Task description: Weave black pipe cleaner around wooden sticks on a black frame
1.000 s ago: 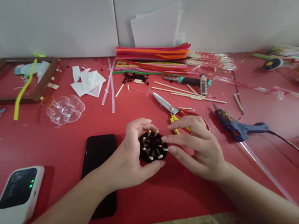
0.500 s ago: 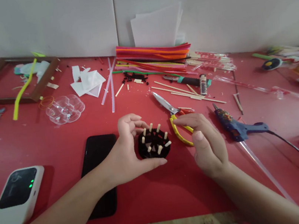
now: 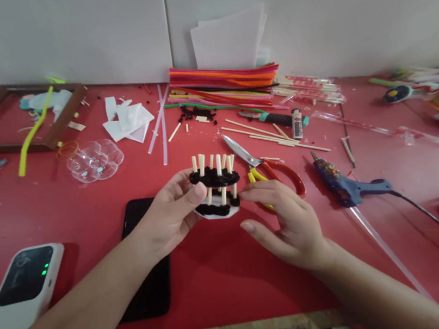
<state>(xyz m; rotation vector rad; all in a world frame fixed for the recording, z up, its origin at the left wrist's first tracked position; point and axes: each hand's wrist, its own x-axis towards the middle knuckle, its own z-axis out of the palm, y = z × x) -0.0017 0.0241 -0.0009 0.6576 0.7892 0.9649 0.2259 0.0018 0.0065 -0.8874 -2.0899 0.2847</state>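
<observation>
A small round craft piece [image 3: 214, 178] is held up over the red table, its side turned towards me. It has two black fuzzy rings, several upright wooden sticks through them and a white base. My left hand [image 3: 176, 206] grips its left side, thumb in front between the rings. At its lower right is my right hand [image 3: 288, 220], thumb and fingers apart; a fingertip reaches the lower ring, though contact is hard to tell. Just behind that hand lie scissors [image 3: 244, 152] with yellow handles and a red-handled tool [image 3: 293, 175].
A black phone [image 3: 149, 285] and a white device [image 3: 24, 292] lie to the left. On the right rests a blue glue gun [image 3: 346, 184] with its cord. Pipe cleaners [image 3: 223, 78], wooden sticks [image 3: 264, 134], paper scraps [image 3: 130, 120] and a lighter [image 3: 297, 122] spread across the back.
My left hand has lifted the craft piece and tilted it, so its side and white base now show. My right hand has moved left and closer to it.
</observation>
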